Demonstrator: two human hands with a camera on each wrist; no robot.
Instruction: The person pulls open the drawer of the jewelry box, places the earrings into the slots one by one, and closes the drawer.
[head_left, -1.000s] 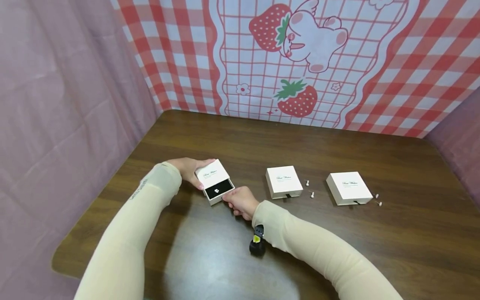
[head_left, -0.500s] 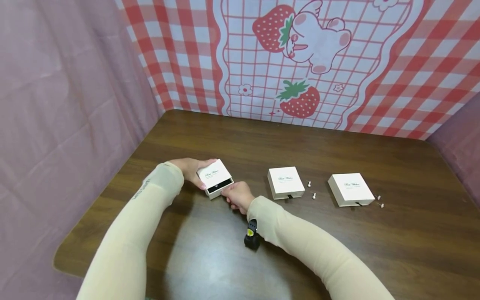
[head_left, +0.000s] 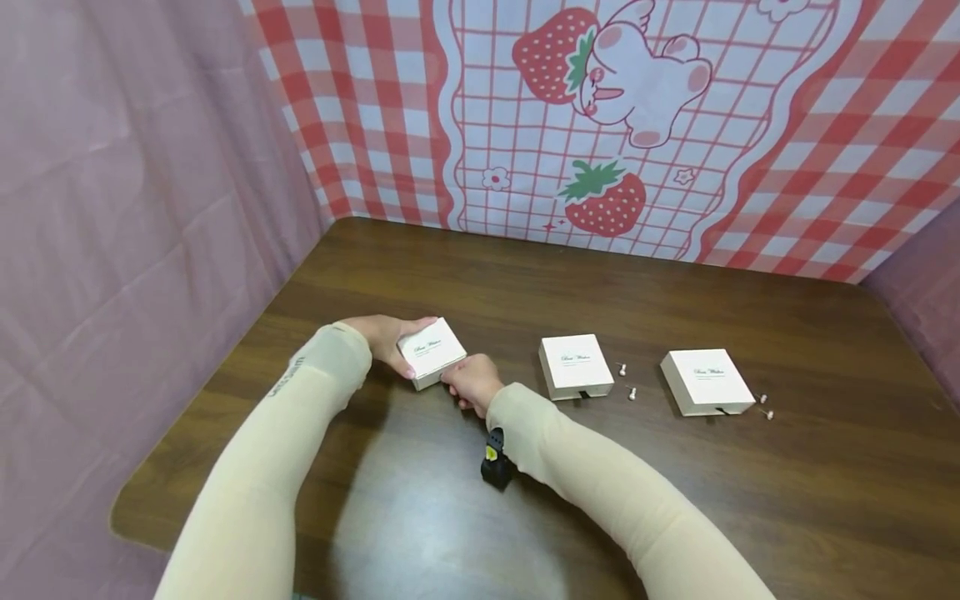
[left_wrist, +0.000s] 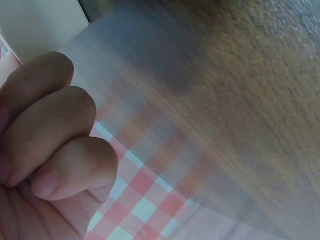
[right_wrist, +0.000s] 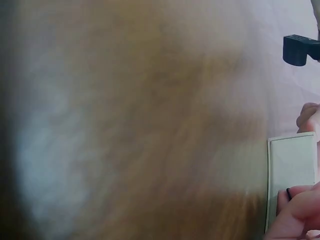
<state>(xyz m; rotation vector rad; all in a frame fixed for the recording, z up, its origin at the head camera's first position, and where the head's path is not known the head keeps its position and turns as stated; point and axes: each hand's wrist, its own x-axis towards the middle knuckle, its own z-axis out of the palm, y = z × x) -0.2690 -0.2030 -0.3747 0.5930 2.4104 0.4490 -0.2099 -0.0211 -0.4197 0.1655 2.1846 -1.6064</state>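
My left hand (head_left: 382, 337) grips a small white drawer-style jewelry box (head_left: 431, 348) by its left side, thumb at the near corner and fingers along the far edge. The drawer sits inside the sleeve, so the black lining and what lies in it are hidden. My right hand (head_left: 472, 382) has its fingers curled at the box's near face. In the right wrist view, its fingertips (right_wrist: 300, 202) pinch at the black ribbon tab (right_wrist: 288, 194) on the drawer front. The left wrist view shows the left hand's curled fingers (left_wrist: 55, 120) beneath the box's pale side (left_wrist: 42, 27).
Two matching white boxes, a middle one (head_left: 576, 363) and a right one (head_left: 708, 379), rest on the brown wooden table (head_left: 480, 283). Small stud earrings (head_left: 632, 393) lie beside the middle box, and more earrings (head_left: 768, 414) beside the right one. A checked strawberry cloth (head_left: 420, 108) hangs behind.
The drawer has slid from partly out to inside the sleeve, covering the black lining and small shiny piece. My right hand moved away from me with it; the left stayed on the box.
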